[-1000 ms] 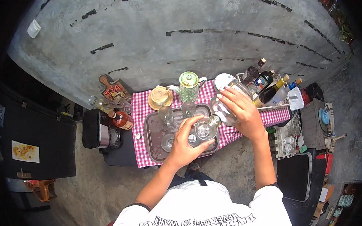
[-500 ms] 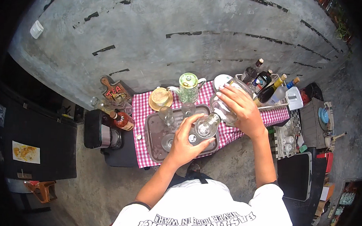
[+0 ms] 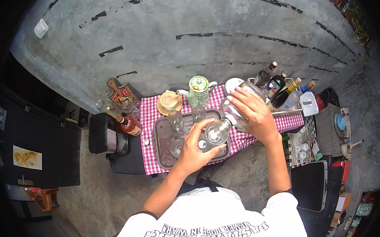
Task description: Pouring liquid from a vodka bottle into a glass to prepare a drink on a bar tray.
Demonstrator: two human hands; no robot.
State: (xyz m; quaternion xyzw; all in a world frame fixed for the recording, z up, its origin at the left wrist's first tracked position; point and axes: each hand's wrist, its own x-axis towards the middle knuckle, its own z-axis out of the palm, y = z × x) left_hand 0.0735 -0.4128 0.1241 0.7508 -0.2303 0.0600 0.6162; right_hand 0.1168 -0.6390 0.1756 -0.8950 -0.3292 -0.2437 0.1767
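My left hand [image 3: 192, 152] is wrapped round a clear drinking glass [image 3: 217, 133], tilted above the brown tray [image 3: 160, 138]. Against a large clear glass jar [image 3: 234, 110] rests my right hand [image 3: 258, 119], its fingers curved over the side. A small white piece [image 3: 231, 119] sits between the glass's mouth and the jar; whether it is a tap I cannot tell. On the tray stand a stemmed glass [image 3: 175, 120], another glass [image 3: 198, 114] and a third glass [image 3: 177, 148], partly covered by my left hand.
Behind the tray are a green patterned teapot [image 3: 198, 93] and a yellowish cup [image 3: 169, 100] on a saucer. A basket [image 3: 288, 111] of bottles stands at right. An amber bottle [image 3: 132, 127] and black coffee machine [image 3: 102, 133] are at left. A checked cloth [image 3: 147, 159] covers the table.
Both hands, the glass and the jar stay almost where they were. The view has shifted very slightly.
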